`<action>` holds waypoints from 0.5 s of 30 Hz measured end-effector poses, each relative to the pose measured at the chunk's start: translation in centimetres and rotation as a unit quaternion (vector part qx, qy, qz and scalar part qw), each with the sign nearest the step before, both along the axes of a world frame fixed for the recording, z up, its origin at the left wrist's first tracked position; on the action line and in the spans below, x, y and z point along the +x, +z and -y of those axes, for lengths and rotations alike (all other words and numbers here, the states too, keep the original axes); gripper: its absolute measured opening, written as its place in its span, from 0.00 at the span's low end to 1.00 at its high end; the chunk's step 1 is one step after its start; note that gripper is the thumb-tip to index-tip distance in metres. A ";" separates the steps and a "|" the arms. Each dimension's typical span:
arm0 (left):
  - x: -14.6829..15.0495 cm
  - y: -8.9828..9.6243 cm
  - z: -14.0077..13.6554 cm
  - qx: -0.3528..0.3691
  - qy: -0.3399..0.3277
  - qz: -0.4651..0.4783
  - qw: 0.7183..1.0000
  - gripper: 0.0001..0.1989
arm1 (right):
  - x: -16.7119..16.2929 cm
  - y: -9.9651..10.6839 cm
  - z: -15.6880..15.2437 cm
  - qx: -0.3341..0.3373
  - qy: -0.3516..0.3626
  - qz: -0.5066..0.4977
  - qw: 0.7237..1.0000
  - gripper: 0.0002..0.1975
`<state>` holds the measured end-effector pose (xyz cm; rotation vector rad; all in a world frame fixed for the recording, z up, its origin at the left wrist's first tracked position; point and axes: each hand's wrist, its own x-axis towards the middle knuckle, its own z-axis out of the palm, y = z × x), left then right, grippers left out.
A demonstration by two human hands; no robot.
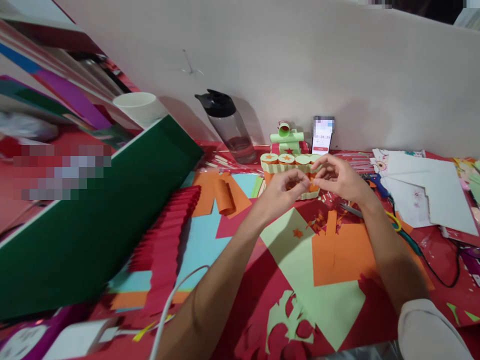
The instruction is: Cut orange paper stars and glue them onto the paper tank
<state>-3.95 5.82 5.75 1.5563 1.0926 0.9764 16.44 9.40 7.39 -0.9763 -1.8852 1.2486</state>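
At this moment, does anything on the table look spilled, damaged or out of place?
No spill stands out, but it looks untidy: orange snippets lie scattered near the right hand, and a ragged pale-green scrap, full of rounded cut-outs, lies near the picture's bottom. Both look like cutting leftovers.

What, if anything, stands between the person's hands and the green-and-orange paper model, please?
Nothing visible does. The left hand and right hand are directly in front of the paper model, though contact is unclear. The bottle stands left of it and the phone behind, both out of the way.
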 end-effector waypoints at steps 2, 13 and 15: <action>0.0 0.1 0.0 -0.001 -0.001 -0.001 1.000 0.10 | 0.0 0.0 0.0 0.001 0.003 0.000 1.000 0.13; -0.1 -0.5 -0.1 0.006 0.009 -0.005 1.000 0.08 | 0.2 -0.5 -0.2 -0.001 0.013 0.008 1.000 0.12; -0.2 -0.7 -0.3 -0.007 0.020 -0.009 1.000 0.08 | 0.4 -0.2 -0.2 0.015 0.000 0.018 1.000 0.11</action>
